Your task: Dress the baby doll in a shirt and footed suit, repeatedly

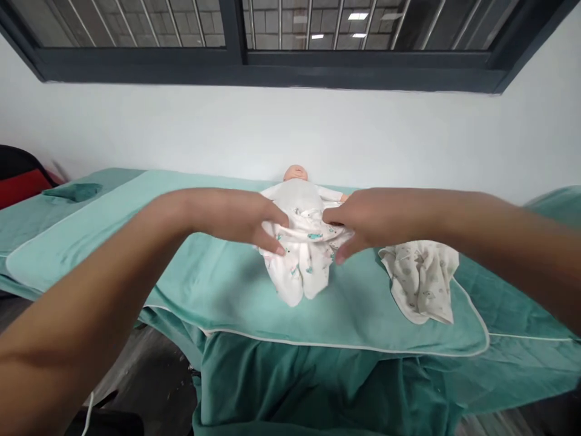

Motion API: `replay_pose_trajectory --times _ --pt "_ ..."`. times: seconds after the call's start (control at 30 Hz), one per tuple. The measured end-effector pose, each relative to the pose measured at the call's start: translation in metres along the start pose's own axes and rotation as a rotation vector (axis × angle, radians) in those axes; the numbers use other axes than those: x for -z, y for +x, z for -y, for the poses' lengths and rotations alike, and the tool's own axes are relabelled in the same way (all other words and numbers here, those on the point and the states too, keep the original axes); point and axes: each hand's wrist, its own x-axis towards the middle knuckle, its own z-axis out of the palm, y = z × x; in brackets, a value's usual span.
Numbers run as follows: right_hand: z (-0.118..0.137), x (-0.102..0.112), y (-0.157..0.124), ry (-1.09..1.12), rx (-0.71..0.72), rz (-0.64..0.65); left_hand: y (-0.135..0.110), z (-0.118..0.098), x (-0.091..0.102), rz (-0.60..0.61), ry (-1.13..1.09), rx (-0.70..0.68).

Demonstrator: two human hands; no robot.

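Observation:
A baby doll (297,192) lies on its back on a teal padded mat (218,284), head toward the wall, dressed in a white top and white patterned trousers (302,266). My left hand (245,218) grips the trousers' waistband at the doll's left side, fingers curled into the fabric. At the other side my right hand (363,221) pinches the same waistband. Both hands sit at the doll's waist, facing each other.
A crumpled white patterned garment (422,278) lies on the mat to the right of the doll. A folded teal cloth (75,192) rests at the far left, beside a red and black object (18,181). The white wall and a dark window frame stand behind.

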Motion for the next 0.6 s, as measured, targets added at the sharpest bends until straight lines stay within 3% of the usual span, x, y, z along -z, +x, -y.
replay_pose_trajectory --times 0.1,0.2,0.43,0.6 --pt "0.003 0.015 0.002 -0.064 0.031 -0.179 0.002 -0.007 0.009 0.041 0.169 -0.032" --pt "0.019 0.028 0.000 -0.122 0.044 -0.250 0.004 -0.014 0.009 -0.075 0.164 -0.061" --pt "0.052 0.046 -0.016 0.188 0.074 -0.343 -0.002 -0.020 0.002 -0.230 -0.365 -0.157" --pt "0.053 0.050 -0.021 0.461 0.161 -0.471 -0.009 -0.024 0.004 -0.132 -0.609 -0.189"
